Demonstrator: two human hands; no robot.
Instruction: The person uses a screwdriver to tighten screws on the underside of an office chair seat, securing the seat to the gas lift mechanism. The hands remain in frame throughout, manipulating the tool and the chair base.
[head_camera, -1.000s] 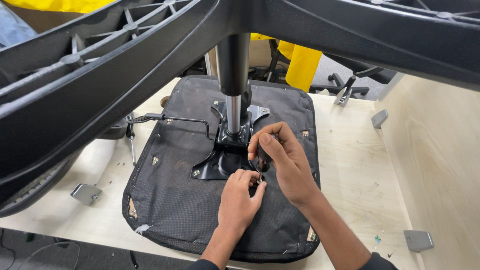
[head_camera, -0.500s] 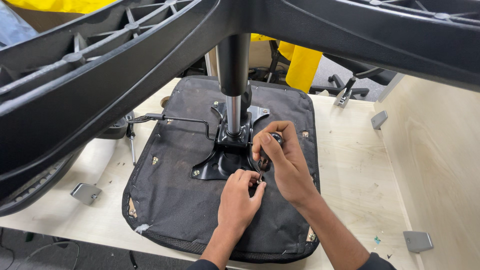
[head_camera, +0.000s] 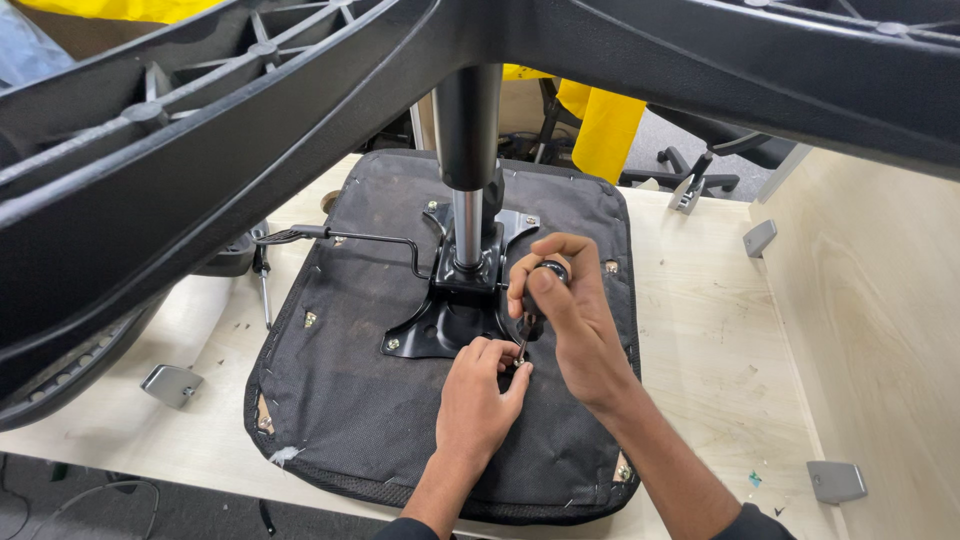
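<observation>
Head view is showing the right hand (head_camera: 570, 320) gripping a screwdriver (head_camera: 532, 310), tip at 6 o'clock of the black mounting plate (head_camera: 440, 325); the left hand (head_camera: 480, 385) is pinching, apparently, a screw.

Bright, even light; soft shadows, edges distorted.

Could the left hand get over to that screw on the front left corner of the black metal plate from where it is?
Probably yes. The left hand rests on the seat underside close beside the metal plate, and the corner screw sits exposed with only bare fabric between. The chair base overhead looks well above that path.
</observation>
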